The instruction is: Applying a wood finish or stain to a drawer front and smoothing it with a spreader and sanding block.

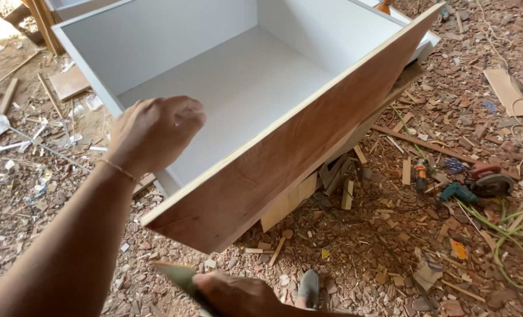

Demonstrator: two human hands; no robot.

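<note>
I see my left hand (pixel 155 132) in the centre-left of the frame, fingers curled into a loose fist over the near corner of the large open box of brown plywood with a white laminate inside (pixel 244 94); whether they grip its edge I cannot tell. The box fills the upper middle of the frame and lies tilted on the floor littered with wood chips and offcuts (pixel 379 252). At the bottom edge my right hand (pixel 238 296) has its fingers closed around a thin flat greenish piece (pixel 176 276). A teal power tool with a green cord (pixel 458 191) lies at the right.
</note>
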